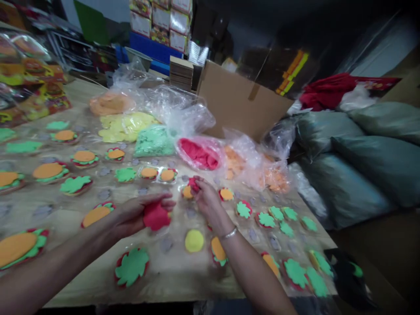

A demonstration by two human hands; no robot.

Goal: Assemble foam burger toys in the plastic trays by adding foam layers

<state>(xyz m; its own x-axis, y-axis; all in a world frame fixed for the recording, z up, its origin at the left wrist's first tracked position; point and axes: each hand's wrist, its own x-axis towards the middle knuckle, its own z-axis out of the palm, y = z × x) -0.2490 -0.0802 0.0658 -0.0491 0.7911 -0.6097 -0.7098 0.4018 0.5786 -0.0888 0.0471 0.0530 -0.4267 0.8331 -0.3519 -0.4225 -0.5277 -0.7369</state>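
Observation:
My left hand [136, 214] is closed around several flat red pieces [156, 217], with its fingertips over their upper edge. In my right hand [208, 201], a smaller red piece [193, 184] is pinched between the fingertips. Just under that piece, an orange round [187, 193] lies on the table, partly covered by it. Between my forearms a yellow round [194, 241] lies on the tabletop. Near my left forearm is a green leaf-shaped piece [131, 267] on top of a red one. Another stack with an orange top [218, 250] sits beside my right forearm.
Rows of layered burger-like stacks [50, 170] cover the table [157, 284]. Plastic bags of yellow [126, 127], green [155, 141], red [199, 154] and orange pieces [234, 161] stand along the back. Behind is a cardboard box [239, 100]; large grey-green sacks [361, 175] are at right.

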